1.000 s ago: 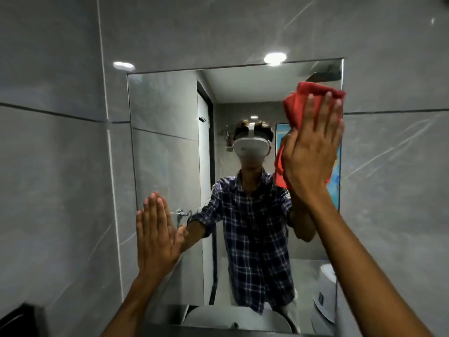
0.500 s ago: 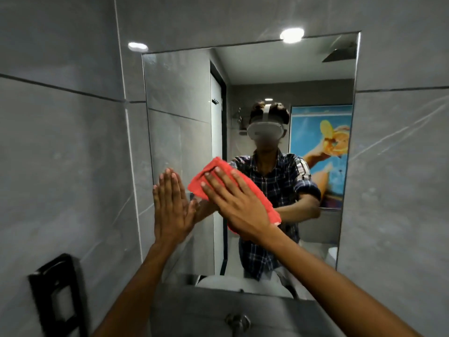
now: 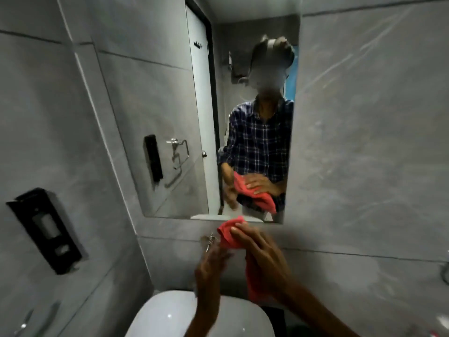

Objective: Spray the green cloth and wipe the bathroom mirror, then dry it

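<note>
Red cloth [image 3: 230, 235], white basin [image 3: 170, 314]

The person is wearing a dark blue checked shirt [image 3: 257, 142] crossed with thin pale lines, buttoned down the front and collared, showing only as a reflection. Its sleeves are sitting rolled above the elbows, leaving both forearms bare. The left hand [image 3: 211, 266] and right hand [image 3: 262, 256] are showing no gloves, rings or watch. A head-worn device is appearing blurred.
</note>
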Demonstrator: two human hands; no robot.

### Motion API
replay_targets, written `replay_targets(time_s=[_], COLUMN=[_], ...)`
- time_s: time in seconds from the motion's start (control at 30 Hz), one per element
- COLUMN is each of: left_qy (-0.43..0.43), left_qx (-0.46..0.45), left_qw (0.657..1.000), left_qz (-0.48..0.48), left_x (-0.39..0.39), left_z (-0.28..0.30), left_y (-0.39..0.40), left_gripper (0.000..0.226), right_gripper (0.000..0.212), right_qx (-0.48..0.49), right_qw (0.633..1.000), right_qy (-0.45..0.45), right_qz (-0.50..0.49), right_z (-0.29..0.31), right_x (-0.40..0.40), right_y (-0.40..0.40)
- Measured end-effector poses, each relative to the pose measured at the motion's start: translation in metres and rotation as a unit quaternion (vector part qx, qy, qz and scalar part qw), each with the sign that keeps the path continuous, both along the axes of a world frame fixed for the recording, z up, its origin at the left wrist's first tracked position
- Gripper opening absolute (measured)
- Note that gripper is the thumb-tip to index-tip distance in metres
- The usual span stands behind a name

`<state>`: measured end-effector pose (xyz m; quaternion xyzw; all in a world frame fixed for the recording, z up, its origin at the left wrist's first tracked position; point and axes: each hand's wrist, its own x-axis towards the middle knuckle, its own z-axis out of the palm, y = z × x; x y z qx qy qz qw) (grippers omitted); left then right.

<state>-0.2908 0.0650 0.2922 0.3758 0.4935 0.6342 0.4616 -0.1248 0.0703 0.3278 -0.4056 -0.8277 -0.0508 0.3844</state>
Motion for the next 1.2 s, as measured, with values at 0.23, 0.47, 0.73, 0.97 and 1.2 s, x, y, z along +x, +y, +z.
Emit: replay_targets(time_s=[0.23,0.47,0.73,0.97,1.2], left_qy=[-0.227,-0.181,-0.013,0.108,0.479], left_qx=[-0.219,-0.371,-0.437,-0.384,-0.147], left_qw=[0.926,0.88,0.861,0.883,0.809], left_qz=[-0.206,-0.235,-0.26,-0.248,-0.307], left_x=[0.145,0.243,0.317,0.344,0.316], left_z=[-0.054,-0.157,-0.291,-0.358,-0.319], left_y=[-0.098,-0.117,-0.077,-0.034,-0.079], left_gripper=[0.049,0.042,0.05,0.054,0.063], right_gripper=[0.082,0.081,0.036,0.075,0.074], right_qx=[-0.164,-0.445,-0.596,-0.591,-0.531], right_qw=[0.985,0.837,0.659,0.687,0.807], right_qy=[-0.016,0.262,0.356,0.304,0.016], right_qz=[-0.046,-0.182,-0.29,-0.292,-0.257], right_z=[-0.08,-0.184,-0.341,-0.395,-0.347], right_x=[0.09,0.21,0.307,0.317,0.285], right_y=[-0.101,-0.154,-0.114,-0.066,-0.095])
